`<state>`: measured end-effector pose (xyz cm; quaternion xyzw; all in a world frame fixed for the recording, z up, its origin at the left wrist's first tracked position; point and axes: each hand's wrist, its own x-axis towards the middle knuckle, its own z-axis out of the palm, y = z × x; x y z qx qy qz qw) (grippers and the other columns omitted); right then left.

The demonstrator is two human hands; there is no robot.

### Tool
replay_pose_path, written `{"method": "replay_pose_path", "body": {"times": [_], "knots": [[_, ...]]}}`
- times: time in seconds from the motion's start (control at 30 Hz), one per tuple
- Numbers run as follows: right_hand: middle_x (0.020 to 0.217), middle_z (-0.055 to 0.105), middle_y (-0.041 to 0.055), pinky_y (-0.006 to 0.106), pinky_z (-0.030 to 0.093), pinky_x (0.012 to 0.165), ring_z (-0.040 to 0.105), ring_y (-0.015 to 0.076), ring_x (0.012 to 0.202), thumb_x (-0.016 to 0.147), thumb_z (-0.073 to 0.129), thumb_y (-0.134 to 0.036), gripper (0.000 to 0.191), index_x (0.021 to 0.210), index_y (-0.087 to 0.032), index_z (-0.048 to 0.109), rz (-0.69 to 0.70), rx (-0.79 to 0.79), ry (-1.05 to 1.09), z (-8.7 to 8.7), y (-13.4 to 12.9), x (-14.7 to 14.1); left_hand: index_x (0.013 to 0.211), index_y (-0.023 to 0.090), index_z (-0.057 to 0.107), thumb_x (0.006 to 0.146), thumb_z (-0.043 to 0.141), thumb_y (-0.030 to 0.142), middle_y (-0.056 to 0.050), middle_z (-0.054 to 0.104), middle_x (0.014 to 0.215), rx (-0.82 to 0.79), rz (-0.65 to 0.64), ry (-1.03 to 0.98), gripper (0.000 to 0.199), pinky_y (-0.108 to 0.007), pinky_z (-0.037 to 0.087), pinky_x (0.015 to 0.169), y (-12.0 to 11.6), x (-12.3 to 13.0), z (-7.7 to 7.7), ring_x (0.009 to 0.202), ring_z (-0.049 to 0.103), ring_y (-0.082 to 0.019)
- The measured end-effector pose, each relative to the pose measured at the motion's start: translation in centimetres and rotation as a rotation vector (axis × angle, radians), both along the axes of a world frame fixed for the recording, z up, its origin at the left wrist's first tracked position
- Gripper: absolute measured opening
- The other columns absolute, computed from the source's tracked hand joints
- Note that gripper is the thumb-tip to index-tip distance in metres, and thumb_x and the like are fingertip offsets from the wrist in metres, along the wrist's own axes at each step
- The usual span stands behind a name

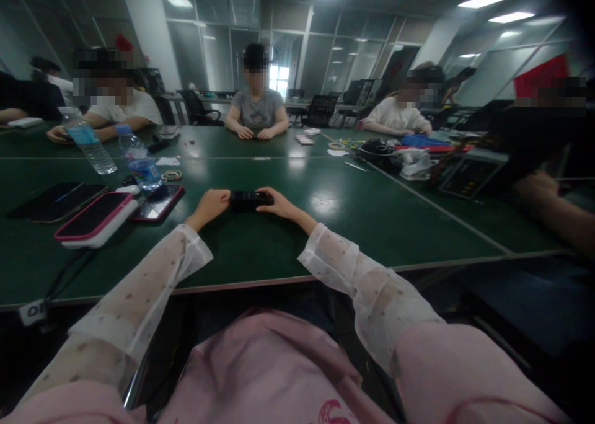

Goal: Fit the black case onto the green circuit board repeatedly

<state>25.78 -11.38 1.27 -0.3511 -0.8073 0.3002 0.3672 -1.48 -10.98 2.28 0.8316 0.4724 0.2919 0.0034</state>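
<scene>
A small black device with a dark face, perhaps a phone, is held between my two hands just above or on the green table. My left hand has its fingers curled closed at the device's left end. At the right end, my right hand pinches it with thumb and fingers. Both forearms, in sheer white sleeves, reach in from the table's front edge. Whether the device rests on the tabletop is hard to tell.
On the left lie a pink-rimmed phone on a white block, another phone, a dark tablet and two water bottles. A boxed unit and cables are right. Several people sit around the table.
</scene>
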Motion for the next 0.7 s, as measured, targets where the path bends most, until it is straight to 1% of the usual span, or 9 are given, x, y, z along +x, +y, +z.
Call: {"method": "replay_pose_path", "body": {"times": [0.1, 0.27, 0.37, 0.47, 0.6, 0.7], "knots": [[0.114, 0.061, 0.0073, 0.046, 0.048, 0.095, 0.060, 0.0249, 0.105, 0.070, 0.078, -0.039, 0.060, 0.122, -0.021, 0.055, -0.018, 0.031, 0.003, -0.3, 0.2, 0.1, 0.057, 0.021, 0.026, 0.074, 0.046, 0.017, 0.004, 0.031, 0.052, 0.027, -0.001, -0.080, 0.027, -0.030, 0.021, 0.055, -0.2, 0.1, -0.1, 0.051, 0.029, -0.012], [0.113, 0.062, 0.0070, 0.044, 0.048, 0.093, 0.060, 0.0247, 0.104, 0.070, 0.078, -0.041, 0.060, 0.122, -0.022, 0.054, -0.050, 0.034, 0.011, -0.6, 0.5, 0.2, 0.056, 0.021, 0.023, 0.076, 0.046, 0.017, 0.004, 0.027, 0.054, 0.092, 0.067, -0.226, 0.030, -0.029, 0.022, 0.056, -0.3, 0.4, -0.1, 0.053, 0.029, -0.011], [0.113, 0.061, 0.0074, 0.042, 0.049, 0.091, 0.060, 0.0240, 0.103, 0.071, 0.077, -0.043, 0.062, 0.124, -0.021, 0.053, -0.045, 0.030, 0.021, -0.8, 0.7, 0.2, 0.056, 0.020, 0.022, 0.076, 0.046, 0.017, 0.005, 0.026, 0.053, 0.130, 0.074, -0.268, 0.031, -0.029, 0.022, 0.055, -0.2, 0.3, -0.1, 0.053, 0.028, -0.011], [0.109, 0.062, 0.0072, 0.040, 0.050, 0.086, 0.061, 0.0230, 0.098, 0.071, 0.077, -0.044, 0.063, 0.124, -0.020, 0.053, -0.047, 0.033, 0.040, -0.8, 1.0, 0.2, 0.056, 0.020, 0.022, 0.076, 0.047, 0.016, 0.005, 0.026, 0.052, 0.145, 0.066, -0.274, 0.032, -0.030, 0.021, 0.055, -0.2, 0.2, -0.1, 0.052, 0.027, -0.011], [0.103, 0.063, 0.0051, 0.039, 0.049, 0.085, 0.061, 0.0218, 0.093, 0.069, 0.078, -0.047, 0.064, 0.123, -0.021, 0.054, -0.057, 0.063, 0.090, -0.2, 1.1, 0.2, 0.055, 0.020, 0.023, 0.074, 0.048, 0.013, 0.005, 0.025, 0.052, 0.168, 0.053, -0.293, 0.031, -0.030, 0.020, 0.056, -0.2, 0.3, 0.0, 0.051, 0.026, -0.010], [0.100, 0.063, 0.0054, 0.039, 0.049, 0.083, 0.060, 0.0215, 0.089, 0.068, 0.078, -0.051, 0.065, 0.121, -0.020, 0.054, -0.092, 0.064, 0.178, 0.5, 1.1, 0.3, 0.055, 0.019, 0.024, 0.071, 0.050, 0.012, 0.006, 0.025, 0.052, 0.163, 0.035, -0.350, 0.032, -0.029, 0.019, 0.055, 0.1, 0.3, -0.1, 0.052, 0.026, -0.010]]}}
